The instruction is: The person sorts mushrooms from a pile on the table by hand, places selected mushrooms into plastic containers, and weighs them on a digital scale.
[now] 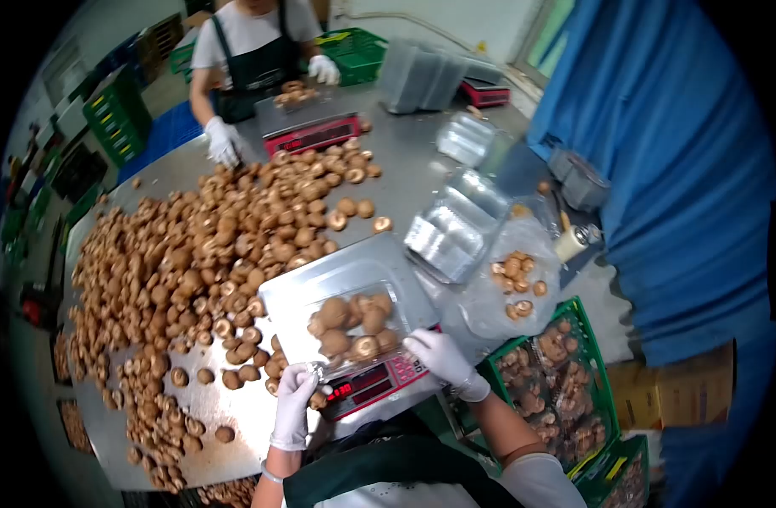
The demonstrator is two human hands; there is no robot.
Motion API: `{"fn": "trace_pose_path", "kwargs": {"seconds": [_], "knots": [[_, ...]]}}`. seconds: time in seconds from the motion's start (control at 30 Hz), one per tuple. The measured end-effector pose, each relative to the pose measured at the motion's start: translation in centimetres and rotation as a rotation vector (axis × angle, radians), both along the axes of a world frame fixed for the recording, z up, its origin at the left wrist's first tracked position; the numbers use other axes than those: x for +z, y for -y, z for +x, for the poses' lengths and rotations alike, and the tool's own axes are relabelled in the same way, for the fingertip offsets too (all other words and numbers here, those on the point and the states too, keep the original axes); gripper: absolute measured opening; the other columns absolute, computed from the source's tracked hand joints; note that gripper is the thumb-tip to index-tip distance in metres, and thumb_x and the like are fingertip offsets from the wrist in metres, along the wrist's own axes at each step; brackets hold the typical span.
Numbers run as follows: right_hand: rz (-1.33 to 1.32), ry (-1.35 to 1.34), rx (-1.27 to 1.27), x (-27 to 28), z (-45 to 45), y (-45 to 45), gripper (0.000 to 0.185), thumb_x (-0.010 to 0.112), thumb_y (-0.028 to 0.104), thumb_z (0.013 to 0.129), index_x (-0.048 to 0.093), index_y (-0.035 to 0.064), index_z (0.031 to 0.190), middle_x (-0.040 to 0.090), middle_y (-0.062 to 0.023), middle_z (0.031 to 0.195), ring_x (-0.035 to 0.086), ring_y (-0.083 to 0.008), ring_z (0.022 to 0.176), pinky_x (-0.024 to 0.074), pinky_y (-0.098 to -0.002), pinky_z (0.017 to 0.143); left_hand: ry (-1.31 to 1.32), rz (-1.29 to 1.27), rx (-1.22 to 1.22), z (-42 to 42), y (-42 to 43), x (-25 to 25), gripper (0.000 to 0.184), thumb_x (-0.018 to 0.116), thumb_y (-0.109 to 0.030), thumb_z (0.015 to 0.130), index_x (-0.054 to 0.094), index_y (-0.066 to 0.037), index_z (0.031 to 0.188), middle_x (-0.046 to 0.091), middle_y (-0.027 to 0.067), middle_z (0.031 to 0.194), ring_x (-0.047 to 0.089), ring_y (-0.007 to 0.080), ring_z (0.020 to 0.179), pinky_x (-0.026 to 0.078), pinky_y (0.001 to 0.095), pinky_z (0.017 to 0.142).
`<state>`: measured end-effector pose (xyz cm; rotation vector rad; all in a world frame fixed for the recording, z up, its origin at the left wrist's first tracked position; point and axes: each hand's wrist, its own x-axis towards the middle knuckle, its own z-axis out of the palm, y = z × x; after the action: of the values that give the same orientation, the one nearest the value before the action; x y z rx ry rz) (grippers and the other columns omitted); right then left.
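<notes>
A clear plastic tray [354, 284] with several brown mushrooms [364, 347] in it rests on the metal plate of a red digital scale [379, 383], whose red digits are lit. My left hand [295, 405], in a white glove, is closed at the tray's near left corner, thumb and fingers pinched on the clear plastic. The gloved right hand [443, 360] has its fingers bent over the near right corner of the tray, beside the scale's keypad. A few loose mushrooms lie by my left hand.
A large mushroom pile [193, 245] spreads over the metal table [219, 440]. Across it, a gloved co-worker [257, 51] stands by another scale [312, 134]. At right are empty clear trays [456, 229], a plastic bag [498, 292] with mushrooms, and a green crate [604, 381] of filled packs.
</notes>
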<state>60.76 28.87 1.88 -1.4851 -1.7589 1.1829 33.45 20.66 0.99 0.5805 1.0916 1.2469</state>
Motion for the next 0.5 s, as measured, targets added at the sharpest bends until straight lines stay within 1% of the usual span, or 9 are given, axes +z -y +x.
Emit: {"fn": "trace_pose_path", "kwargs": {"seconds": [0.03, 0.13, 0.17, 0.23, 0.3, 0.37, 0.4, 0.43, 0.5], "knots": [[-0.302, -0.216, 0.022, -0.3, 0.5, 0.2, 0.024, 0.057, 0.022, 0.094, 0.057, 0.0011, 0.106, 0.064, -0.0075, 0.086, 0.064, -0.0146, 0.077, 0.0503, -0.0287, 0.066, 0.002, -0.008, 0.009, 0.3, -0.1, 0.2, 0.019, 0.057, -0.009, 0.089, 0.054, -0.003, 0.107, 0.064, 0.0087, 0.09, 0.063, 0.0169, 0.071, 0.051, 0.0261, 0.065], [-0.402, -0.641, 0.044, -2.0, -0.3, -0.1, 0.019, 0.046, 0.021, 0.099, 0.056, 0.0054, 0.095, 0.054, 0.0029, 0.074, 0.052, -0.0046, 0.066, 0.0439, -0.0211, 0.057, -0.137, -0.023, -0.014, 1.6, -0.7, 3.0, 0.019, 0.049, -0.001, 0.086, 0.052, -0.002, 0.104, 0.062, 0.007, 0.087, 0.06, 0.0139, 0.069, 0.047, 0.0251, 0.066], [-0.31, -0.604, 0.009, -2.4, -0.9, 0.0, 0.018, 0.046, 0.02, 0.099, 0.055, 0.0061, 0.092, 0.053, 0.0029, 0.072, 0.05, -0.0045, 0.062, 0.0422, -0.021, 0.054, -0.14, -0.023, -0.07, 1.3, -0.8, 2.6, 0.021, 0.049, -0.001, 0.085, 0.053, -0.002, 0.105, 0.062, 0.0075, 0.089, 0.059, 0.0132, 0.069, 0.047, 0.0242, 0.063], [-0.319, -0.577, -0.089, -1.2, -1.5, 0.1, 0.018, 0.053, 0.02, 0.096, 0.057, 0.0025, 0.095, 0.06, 0.0005, 0.07, 0.058, -0.007, 0.062, 0.0476, -0.0229, 0.057, -0.083, 0.029, -0.084, -0.2, -0.5, -0.6, 0.023, 0.051, -0.012, 0.091, 0.053, -0.001, 0.112, 0.063, 0.0086, 0.093, 0.058, 0.0119, 0.069, 0.046, 0.0219, 0.059], [-0.196, -0.582, -0.128, -0.9, -0.6, 0.8, 0.018, 0.053, 0.019, 0.096, 0.058, 0.0021, 0.091, 0.061, -0.0006, 0.072, 0.062, -0.0094, 0.069, 0.0492, -0.0232, 0.061, -0.241, 0.093, -0.059, 3.8, -1.1, 3.3, 0.017, 0.053, -0.005, 0.088, 0.052, -0.003, 0.105, 0.061, 0.0066, 0.09, 0.056, 0.0112, 0.069, 0.044, 0.0211, 0.061], [0.278, -0.11, -0.224, 3.2, 2.6, 2.2, 0.016, 0.053, 0.018, 0.095, 0.057, 0.0018, 0.093, 0.063, -0.0031, 0.087, 0.062, -0.0099, 0.08, 0.0501, -0.0236, 0.067, -0.376, 0.129, -0.272, 4.7, -1.5, 3.4, 0.016, 0.054, -0.003, 0.089, 0.051, -0.003, 0.105, 0.06, 0.0056, 0.089, 0.056, 0.0106, 0.069, 0.044, 0.0197, 0.061], [0.293, -0.503, -0.325, 1.7, 3.9, 2.8, 0.015, 0.052, 0.016, 0.095, 0.056, 0.0021, 0.096, 0.059, -0.0045, 0.105, 0.059, -0.0113, 0.092, 0.0509, -0.0248, 0.073, -0.395, 0.149, -0.37, 5.7, -1.7, 3.3, 0.016, 0.055, -0.002, 0.09, 0.05, -0.003, 0.105, 0.06, 0.0051, 0.089, 0.056, 0.0102, 0.069, 0.043, 0.019, 0.061], [-0.025, -0.648, -0.454, 1.9, 6.4, 3.4, 0.014, 0.051, 0.016, 0.097, 0.057, 0.0033, 0.1, 0.054, -0.004, 0.1, 0.057, -0.0113, 0.089, 0.053, -0.0275, 0.076, -0.373, 0.181, -0.461, 6.7, -1.9, 3.2, 0.018, 0.055, -0.002, 0.09, 0.051, -0.003, 0.108, 0.061, 0.0056, 0.091, 0.056, 0.0108, 0.07, 0.044, 0.02, 0.063], [0.135, -0.793, -0.656, 3.9, 11.5, 6.9, 0.013, 0.046, 0.014, 0.099, 0.052, 0.0049, 0.105, 0.053, -0.0098, 0.126, 0.058, -0.0149, 0.102, 0.0539, -0.0282, 0.08, -0.324, 0.245, -0.642, 8.6, -2.3, 3.1, 0.024, 0.055, -0.003, 0.091, 0.051, -0.001, 0.115, 0.062, 0.0064, 0.094, 0.057, 0.012, 0.072, 0.046, 0.0219, 0.065]]}}
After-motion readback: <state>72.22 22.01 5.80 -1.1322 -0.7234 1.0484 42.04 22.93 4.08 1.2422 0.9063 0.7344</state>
